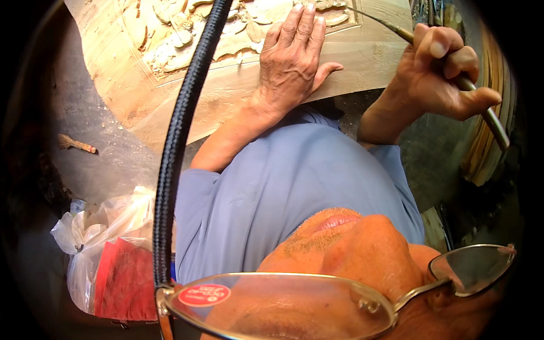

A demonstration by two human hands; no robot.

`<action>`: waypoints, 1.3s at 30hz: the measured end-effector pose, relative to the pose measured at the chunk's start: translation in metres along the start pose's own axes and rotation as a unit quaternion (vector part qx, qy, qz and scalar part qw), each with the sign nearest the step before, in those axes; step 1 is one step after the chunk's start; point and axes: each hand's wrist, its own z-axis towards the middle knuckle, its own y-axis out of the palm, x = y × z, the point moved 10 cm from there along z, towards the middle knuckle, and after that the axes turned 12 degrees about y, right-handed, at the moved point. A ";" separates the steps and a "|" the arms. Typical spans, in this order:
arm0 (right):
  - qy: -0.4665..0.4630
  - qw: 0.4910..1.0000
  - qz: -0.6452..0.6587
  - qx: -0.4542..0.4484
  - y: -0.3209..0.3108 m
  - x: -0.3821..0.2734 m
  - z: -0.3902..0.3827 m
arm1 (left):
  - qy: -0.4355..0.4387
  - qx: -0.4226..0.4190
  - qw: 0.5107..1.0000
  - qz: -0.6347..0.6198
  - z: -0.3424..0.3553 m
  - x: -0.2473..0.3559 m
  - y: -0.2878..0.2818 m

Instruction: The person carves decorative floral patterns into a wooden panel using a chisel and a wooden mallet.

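Note:
A pale wooden panel (119,73) with raised floral carving (181,31) fills the top of the head view. My left hand (292,65) lies on its lower plain margin with fingertips at the carving, fingers extended and thumb out. My right hand (433,73), to the right, grips a long slender metal tool (493,124); its thin tip reaches up-left to the carved relief, just right of my left fingertips.
Wooden pieces (479,161) and several upright tools (430,11) are at the right. At lower left lie a clear plastic bag (82,238) and red material (119,283). A small stick (76,143) lies on the grey surface (113,158). A black cord (187,113) crosses the view.

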 end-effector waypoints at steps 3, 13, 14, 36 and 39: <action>-0.001 1.000 -0.026 0.017 0.015 0.005 -0.005 | 0.020 0.010 1.000 -0.009 0.002 0.005 -0.006; 0.017 0.987 -0.082 -0.138 0.077 0.026 0.008 | 0.077 0.160 0.971 -0.158 0.004 0.019 -0.042; 0.014 0.977 -0.116 -0.177 0.089 0.027 0.011 | 0.068 0.163 0.969 -0.172 0.005 0.018 -0.046; 0.047 0.947 -0.167 -0.272 0.123 0.043 0.029 | 0.063 0.114 0.976 -0.174 0.017 0.015 -0.058; 0.042 0.951 -0.160 -0.260 0.120 0.046 0.029 | 0.060 0.116 0.976 -0.173 0.015 0.015 -0.056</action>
